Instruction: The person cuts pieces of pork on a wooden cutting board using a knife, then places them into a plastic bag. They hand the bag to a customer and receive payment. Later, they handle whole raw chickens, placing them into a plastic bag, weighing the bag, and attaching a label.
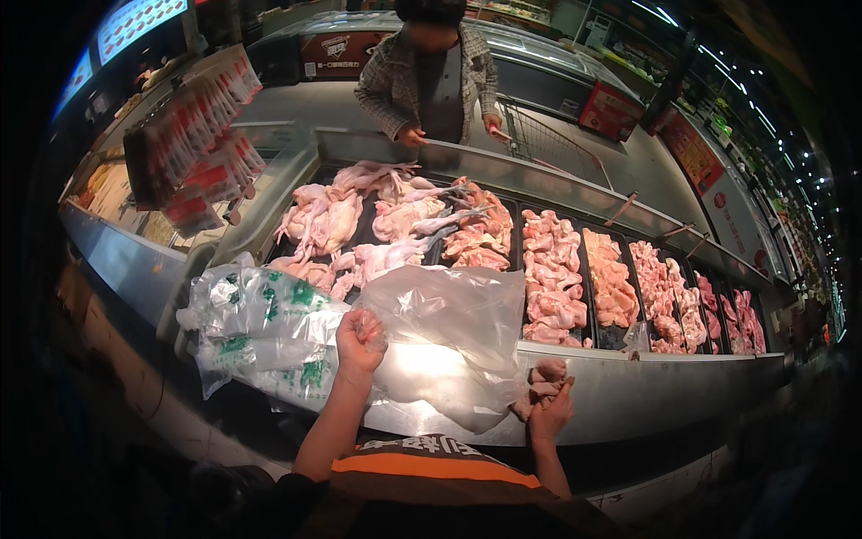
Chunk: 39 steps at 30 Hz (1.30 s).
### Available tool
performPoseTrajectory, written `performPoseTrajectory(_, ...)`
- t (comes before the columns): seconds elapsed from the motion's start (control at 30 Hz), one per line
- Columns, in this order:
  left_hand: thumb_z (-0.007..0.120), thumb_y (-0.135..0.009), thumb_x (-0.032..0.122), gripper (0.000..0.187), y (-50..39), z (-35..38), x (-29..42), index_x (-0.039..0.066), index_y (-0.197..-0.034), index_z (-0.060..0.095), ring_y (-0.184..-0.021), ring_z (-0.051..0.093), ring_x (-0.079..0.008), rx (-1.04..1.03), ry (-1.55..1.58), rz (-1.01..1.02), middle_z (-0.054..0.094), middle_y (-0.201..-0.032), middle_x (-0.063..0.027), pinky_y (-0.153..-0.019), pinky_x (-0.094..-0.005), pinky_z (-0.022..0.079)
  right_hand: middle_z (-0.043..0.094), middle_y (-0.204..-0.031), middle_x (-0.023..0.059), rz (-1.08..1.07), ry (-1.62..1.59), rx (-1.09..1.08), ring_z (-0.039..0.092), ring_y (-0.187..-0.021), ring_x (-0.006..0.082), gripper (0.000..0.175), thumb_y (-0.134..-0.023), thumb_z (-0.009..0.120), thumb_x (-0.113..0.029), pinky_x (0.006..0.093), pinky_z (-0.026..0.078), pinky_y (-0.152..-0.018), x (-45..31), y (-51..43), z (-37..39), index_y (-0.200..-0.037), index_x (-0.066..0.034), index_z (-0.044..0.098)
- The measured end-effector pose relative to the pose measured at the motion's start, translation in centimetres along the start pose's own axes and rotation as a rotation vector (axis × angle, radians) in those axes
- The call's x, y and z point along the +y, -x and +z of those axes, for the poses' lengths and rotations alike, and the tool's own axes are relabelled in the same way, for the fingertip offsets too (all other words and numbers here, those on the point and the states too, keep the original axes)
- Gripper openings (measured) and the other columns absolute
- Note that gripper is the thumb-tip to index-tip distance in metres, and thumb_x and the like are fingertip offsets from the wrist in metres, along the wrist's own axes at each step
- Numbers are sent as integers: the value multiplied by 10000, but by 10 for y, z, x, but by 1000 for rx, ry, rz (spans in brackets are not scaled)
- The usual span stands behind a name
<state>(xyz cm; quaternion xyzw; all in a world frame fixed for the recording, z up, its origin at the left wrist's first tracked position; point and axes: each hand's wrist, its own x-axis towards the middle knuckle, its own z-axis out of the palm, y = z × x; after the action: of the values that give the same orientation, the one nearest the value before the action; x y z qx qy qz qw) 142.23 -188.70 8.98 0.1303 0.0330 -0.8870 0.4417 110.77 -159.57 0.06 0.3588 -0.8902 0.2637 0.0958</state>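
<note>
My left hand [360, 343] is closed on the gathered edge of a large clear plastic bag [444, 310]. The bag spreads to the right over the steel front ledge [417, 367] and covers part of the near tray edge. In my right hand [553, 414] is a crumpled pinkish-brown bundle [547, 384]; whether it is cloth or meat I cannot tell. That bundle is beside the bag's right edge, in front of the ledge. Left of my left hand lies a pile of clear plastic bags with green print [269, 310].
Whole raw chickens [326, 219] lie at the left of the display counter. Trays of chicken pieces [552, 276] run to the right. Behind the glass guard [559, 172] a person [438, 74] stands by a shopping cart [552, 141]. Red-and-white packets [202, 128] hang at left.
</note>
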Motion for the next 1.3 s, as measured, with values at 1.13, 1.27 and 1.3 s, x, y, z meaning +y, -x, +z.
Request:
performPoseTrajectory(1.13, 586, -888, 24, 566, 61, 67, -40, 57, -1405, 358, -494, 400, -51, -23, -902, 246, 535, -720, -35, -429, -170, 274, 460, -1399, 194, -734, -372, -73, 437, -1262, 359, 780, -739, 747, -179, 477, 286, -1065, -234, -82, -14, -1427, -24, 413)
performPoseTrajectory(1.27, 595, -872, -2, 401, 66, 77, -33, 46, -1260, 506, -528, 427, -52, -58, -879, 336, 564, -747, -33, -460, -171, 311, 466, -1384, 202, -426, -143, 21, 451, -1239, 353, 715, -687, 601, 17, 514, 305, -1044, -210, -108, 32, -1385, -21, 450)
performPoseTrajectory(1.3, 595, -869, -8, 354, 68, 78, -25, 45, -1215, 541, -532, 429, -52, -62, -859, 393, 567, -750, -31, -466, -173, 318, 502, -1329, 208, -385, -119, 71, 487, -1164, 366, 681, -705, 582, 42, 500, 344, -999, -184, -120, 38, -1373, 2, 458)
